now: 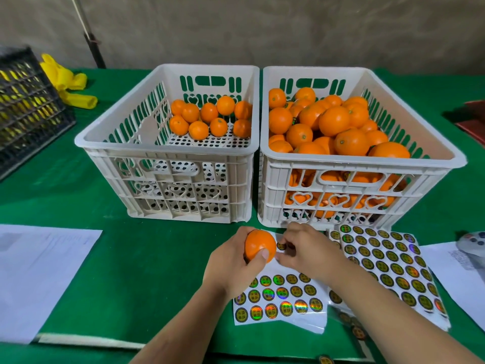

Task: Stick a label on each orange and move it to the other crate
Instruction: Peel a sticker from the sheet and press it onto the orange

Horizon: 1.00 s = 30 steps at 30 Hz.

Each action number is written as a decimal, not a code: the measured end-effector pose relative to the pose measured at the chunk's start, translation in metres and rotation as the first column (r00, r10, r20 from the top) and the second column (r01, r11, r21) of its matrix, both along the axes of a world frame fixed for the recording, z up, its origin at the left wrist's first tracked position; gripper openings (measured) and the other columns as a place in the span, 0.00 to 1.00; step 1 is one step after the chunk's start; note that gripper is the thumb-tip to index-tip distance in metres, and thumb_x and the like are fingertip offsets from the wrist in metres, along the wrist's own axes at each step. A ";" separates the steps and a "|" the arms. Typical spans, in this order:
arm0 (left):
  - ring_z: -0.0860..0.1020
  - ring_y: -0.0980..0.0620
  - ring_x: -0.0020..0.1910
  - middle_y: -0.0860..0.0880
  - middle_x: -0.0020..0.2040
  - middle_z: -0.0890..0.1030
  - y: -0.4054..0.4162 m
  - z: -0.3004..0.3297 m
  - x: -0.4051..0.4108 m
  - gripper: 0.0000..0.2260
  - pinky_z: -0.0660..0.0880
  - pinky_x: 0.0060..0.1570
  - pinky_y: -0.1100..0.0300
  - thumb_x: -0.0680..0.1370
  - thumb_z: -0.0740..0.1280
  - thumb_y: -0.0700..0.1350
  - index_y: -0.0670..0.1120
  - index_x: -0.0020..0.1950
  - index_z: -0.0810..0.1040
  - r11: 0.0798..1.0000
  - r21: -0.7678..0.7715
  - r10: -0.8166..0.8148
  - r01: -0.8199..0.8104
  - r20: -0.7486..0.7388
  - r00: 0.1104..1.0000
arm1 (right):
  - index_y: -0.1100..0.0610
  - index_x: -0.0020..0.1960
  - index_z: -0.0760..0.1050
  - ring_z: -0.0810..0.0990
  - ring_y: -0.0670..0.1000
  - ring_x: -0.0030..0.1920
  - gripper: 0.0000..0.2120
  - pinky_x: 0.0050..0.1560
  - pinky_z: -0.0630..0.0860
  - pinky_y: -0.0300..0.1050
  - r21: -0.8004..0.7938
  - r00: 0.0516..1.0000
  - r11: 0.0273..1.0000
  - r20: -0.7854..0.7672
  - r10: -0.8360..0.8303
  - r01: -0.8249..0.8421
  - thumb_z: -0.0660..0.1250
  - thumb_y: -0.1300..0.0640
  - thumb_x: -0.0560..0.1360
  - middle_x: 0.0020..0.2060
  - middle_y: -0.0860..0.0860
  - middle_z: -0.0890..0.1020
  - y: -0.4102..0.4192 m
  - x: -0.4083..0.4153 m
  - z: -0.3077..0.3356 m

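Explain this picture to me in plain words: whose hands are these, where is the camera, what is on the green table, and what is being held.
There is no machine here: a person works with bare hands, and the one picture comes from a camera worn on their head, looking forward and down.

On the green table stand two white crates. The left crate holds a few oranges at its far end; the right crate is heaped with them. In front lie sheets of round shiny labels and some white papers. A black crate and something yellow sit at far left.

The left hand grips one orange. The right hand pinches a single label in its fingers, right beside that orange, apparently about to stick it on.
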<state>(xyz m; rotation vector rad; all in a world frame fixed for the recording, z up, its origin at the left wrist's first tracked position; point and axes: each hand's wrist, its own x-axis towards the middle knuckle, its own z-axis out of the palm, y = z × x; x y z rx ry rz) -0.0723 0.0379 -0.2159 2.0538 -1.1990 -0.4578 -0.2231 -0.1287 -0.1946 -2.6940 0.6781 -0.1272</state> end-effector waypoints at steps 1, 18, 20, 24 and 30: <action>0.78 0.62 0.44 0.64 0.46 0.79 0.000 0.000 0.000 0.26 0.71 0.41 0.62 0.72 0.55 0.74 0.65 0.66 0.68 1.000 0.002 0.001 -0.001 0.002 1.000 | 0.54 0.52 0.81 0.73 0.48 0.60 0.16 0.52 0.73 0.46 -0.005 1.000 1.000 -0.007 0.005 -0.005 0.71 0.42 0.76 0.56 0.48 0.77 0.001 0.000 -0.002; 0.78 0.63 0.42 0.65 0.46 0.78 -0.001 -0.002 0.000 0.23 0.69 0.39 0.65 0.71 0.57 0.73 0.67 0.63 0.66 1.000 0.008 0.007 -0.007 0.023 1.000 | 0.51 0.44 0.75 0.75 0.51 0.46 0.06 0.40 0.67 0.42 0.244 0.985 0.955 -0.069 -0.158 0.171 0.70 0.52 0.76 0.46 0.49 0.75 0.003 0.016 0.004; 0.78 0.62 0.43 0.65 0.46 0.78 -0.001 -0.003 0.000 0.23 0.68 0.39 0.65 0.71 0.57 0.73 0.67 0.63 0.66 1.000 0.003 0.009 -0.009 0.024 1.000 | 0.50 0.44 0.75 0.75 0.51 0.47 0.05 0.42 0.67 0.43 0.233 0.988 0.961 -0.022 -0.150 0.152 0.69 0.52 0.76 0.46 0.48 0.74 0.005 0.014 0.000; 0.77 0.63 0.42 0.66 0.45 0.77 -0.002 -0.003 0.000 0.23 0.68 0.39 0.65 0.72 0.57 0.73 0.67 0.64 0.66 1.000 0.013 0.011 -0.011 0.033 0.999 | 0.45 0.48 0.73 0.74 0.52 0.53 0.04 0.49 0.69 0.44 0.354 0.972 0.906 -0.130 -0.197 0.231 0.69 0.51 0.77 0.51 0.48 0.74 -0.003 0.017 0.001; 0.76 0.65 0.41 0.66 0.45 0.76 0.000 -0.005 0.001 0.23 0.68 0.38 0.67 0.72 0.58 0.73 0.68 0.64 0.65 1.000 0.014 0.007 -0.008 0.041 0.999 | 0.51 0.45 0.77 0.80 0.51 0.39 0.05 0.40 0.77 0.47 0.370 0.963 0.891 -0.042 -0.265 0.262 0.66 0.57 0.80 0.36 0.49 0.81 -0.009 0.016 0.002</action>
